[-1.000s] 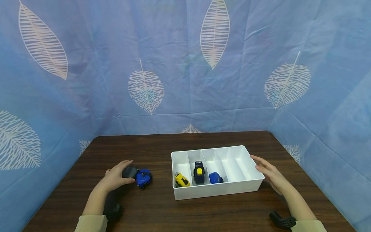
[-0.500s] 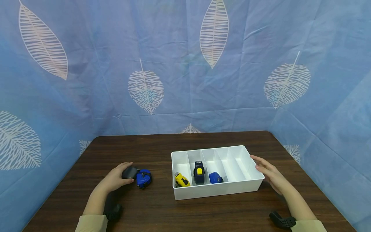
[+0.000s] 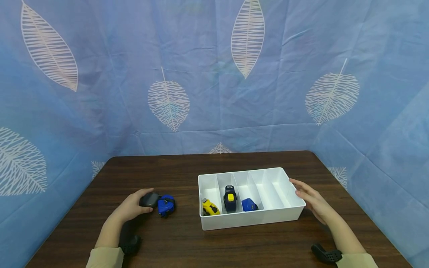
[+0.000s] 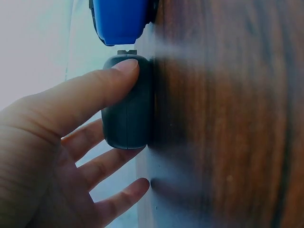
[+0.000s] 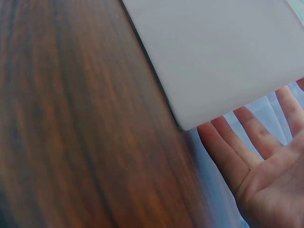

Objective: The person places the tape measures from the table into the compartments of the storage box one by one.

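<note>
My left hand [image 3: 130, 206] pinches a dark grey rounded tape measure [image 4: 127, 118] at the left of the table. In the left wrist view the thumb lies across its near side, with fingers behind and below it; a small metal hook shows at its top end. Right beside it sits a blue tape measure [image 3: 166, 206] with black trim. At the other side, my right hand [image 3: 314, 204] rests its loosely extended fingers at the right end of a white divided box [image 3: 251, 220]. The right wrist view shows those fingertips along the box's end edge, partly hidden behind it.
Inside the box, in separate compartments from the left, lie a yellow tape measure [image 3: 210, 208], a black one with a yellow button [image 3: 230, 200] and a blue one [image 3: 249, 205]. The dark wooden table [image 3: 187, 245] ends at a blue leaf-patterned cloth [image 3: 201, 111].
My left hand has lowered and drawn slightly left, its fingers settling around the dark tape measure, which has shifted a little left. My right hand and the box have stayed still.
</note>
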The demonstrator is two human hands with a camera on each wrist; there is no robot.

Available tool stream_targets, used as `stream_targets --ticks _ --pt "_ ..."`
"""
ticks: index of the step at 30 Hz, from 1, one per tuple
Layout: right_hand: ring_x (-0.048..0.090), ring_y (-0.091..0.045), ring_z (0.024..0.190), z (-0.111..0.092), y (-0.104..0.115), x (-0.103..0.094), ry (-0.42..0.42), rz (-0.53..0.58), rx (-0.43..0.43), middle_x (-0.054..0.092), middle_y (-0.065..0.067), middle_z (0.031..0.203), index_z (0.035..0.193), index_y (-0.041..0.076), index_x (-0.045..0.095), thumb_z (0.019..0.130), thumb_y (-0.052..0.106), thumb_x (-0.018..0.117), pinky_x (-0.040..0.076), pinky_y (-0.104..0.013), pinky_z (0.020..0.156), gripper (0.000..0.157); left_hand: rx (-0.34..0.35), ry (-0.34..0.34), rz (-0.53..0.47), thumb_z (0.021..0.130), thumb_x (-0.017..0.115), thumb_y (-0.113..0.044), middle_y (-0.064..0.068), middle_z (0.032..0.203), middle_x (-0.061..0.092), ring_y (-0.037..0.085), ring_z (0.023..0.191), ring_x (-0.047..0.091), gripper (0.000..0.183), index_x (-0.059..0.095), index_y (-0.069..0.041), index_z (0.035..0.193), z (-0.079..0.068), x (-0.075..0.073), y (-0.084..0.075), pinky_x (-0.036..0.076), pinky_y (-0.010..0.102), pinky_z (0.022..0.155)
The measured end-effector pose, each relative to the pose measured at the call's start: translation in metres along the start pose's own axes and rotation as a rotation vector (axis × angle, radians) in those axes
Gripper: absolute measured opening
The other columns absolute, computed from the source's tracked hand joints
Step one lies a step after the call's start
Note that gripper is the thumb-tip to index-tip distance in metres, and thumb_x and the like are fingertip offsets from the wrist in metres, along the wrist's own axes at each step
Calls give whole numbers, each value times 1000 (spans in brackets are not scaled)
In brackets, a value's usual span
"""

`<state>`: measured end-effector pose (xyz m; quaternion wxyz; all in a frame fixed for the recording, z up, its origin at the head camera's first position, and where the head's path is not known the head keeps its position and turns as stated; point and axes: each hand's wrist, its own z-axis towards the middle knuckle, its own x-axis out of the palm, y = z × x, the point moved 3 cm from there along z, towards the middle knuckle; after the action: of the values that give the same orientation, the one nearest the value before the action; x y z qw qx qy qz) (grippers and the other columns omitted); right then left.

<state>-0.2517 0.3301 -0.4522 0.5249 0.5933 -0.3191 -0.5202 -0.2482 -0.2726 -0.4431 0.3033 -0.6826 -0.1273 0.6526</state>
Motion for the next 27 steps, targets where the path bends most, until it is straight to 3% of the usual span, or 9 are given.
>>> stream_targets --ticks 11,18,27 --pt "49 0 107 1 -1 0 -11 -12 10 21 -28 147 150 6 26 103 21 42 46 -45 83 52 1 -3 -6 79 79 -17 26 136 45 42 113 50 66 50 -1 137 0 -1 0 45 54 85" --pt "43 4 109 0 0 0 -8 -16 12 14 -28 151 151 6 26 103 22 42 44 -47 86 53 14 6 -40 79 79 -19 23 138 44 44 119 46 66 51 0 136 0 0 3 43 56 88" --pt "47 0 108 0 1 0 -6 -16 5 18 -27 148 151 6 26 103 21 41 45 -46 84 52 15 7 -66 78 80 -22 22 137 44 42 117 48 67 52 0 135 2 0 8 45 53 86"
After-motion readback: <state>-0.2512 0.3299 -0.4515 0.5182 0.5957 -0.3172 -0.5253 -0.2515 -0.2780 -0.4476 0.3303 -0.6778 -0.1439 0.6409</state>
